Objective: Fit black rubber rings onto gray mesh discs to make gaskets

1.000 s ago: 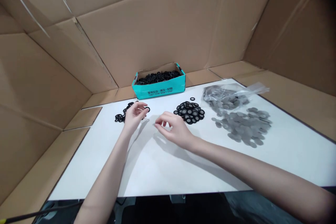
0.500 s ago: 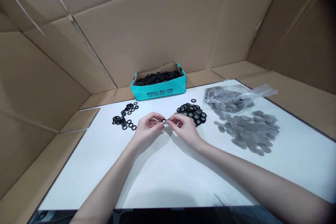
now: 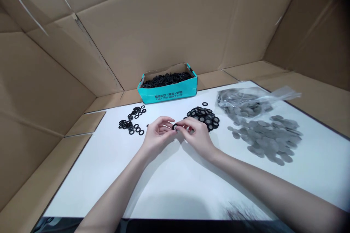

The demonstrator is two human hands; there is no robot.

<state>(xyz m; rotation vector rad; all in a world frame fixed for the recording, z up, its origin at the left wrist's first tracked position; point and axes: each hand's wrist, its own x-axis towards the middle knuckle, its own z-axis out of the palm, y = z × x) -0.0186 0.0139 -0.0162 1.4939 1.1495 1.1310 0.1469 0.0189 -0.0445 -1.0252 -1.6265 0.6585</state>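
My left hand (image 3: 157,136) and my right hand (image 3: 195,134) meet over the middle of the white table (image 3: 169,178). Both pinch one small black ring (image 3: 174,127) between their fingertips. Loose black rings (image 3: 132,122) lie scattered just left of my left hand. A heap of black rings with grey mesh centres (image 3: 203,115) sits right behind my right hand. Grey mesh discs (image 3: 269,134) are spread further right.
A teal cardboard box (image 3: 167,84) full of black rings stands at the table's back edge. A clear plastic bag (image 3: 246,101) of grey discs lies at the back right. Brown cardboard walls (image 3: 175,18) enclose the table on three sides.
My left hand came away from the loose rings at the left and met my right hand at the middle. Both now pinch one black ring together.
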